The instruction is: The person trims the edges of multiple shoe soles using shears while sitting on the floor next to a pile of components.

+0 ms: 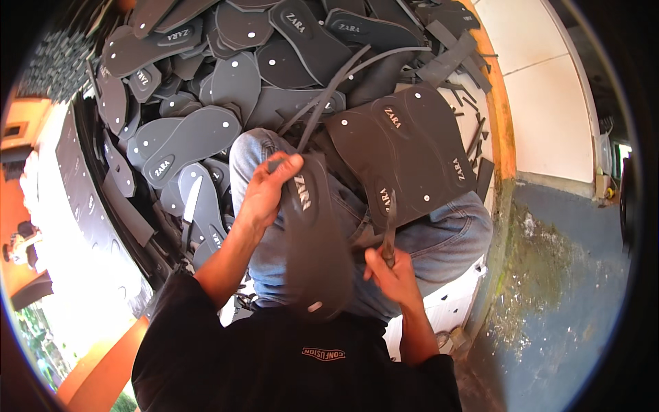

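My left hand (264,192) grips a dark grey foam sandal sole (319,254) by its upper end, thumb on top. The sole hangs down in front of my shirt, slightly blurred, with a small pale oval near its lower end. In my right hand (395,276) is a knife (391,230), its handle in my closed fingers and its blade pointing up. That blade overlaps the lower edge of a dark foam sheet (429,147) with sole outlines, which lies across my right leg. Thin foam strips (329,89) rise beyond my left hand; whether they join the sole is unclear.
Many cut soles (195,141) lie in a loose heap ahead of me and to the left. A second knife (192,199) with a bright blade rests among them. Foam offcuts (470,103) scatter at the right, beside an orange-edged step (500,89) and a grey floor (576,275).
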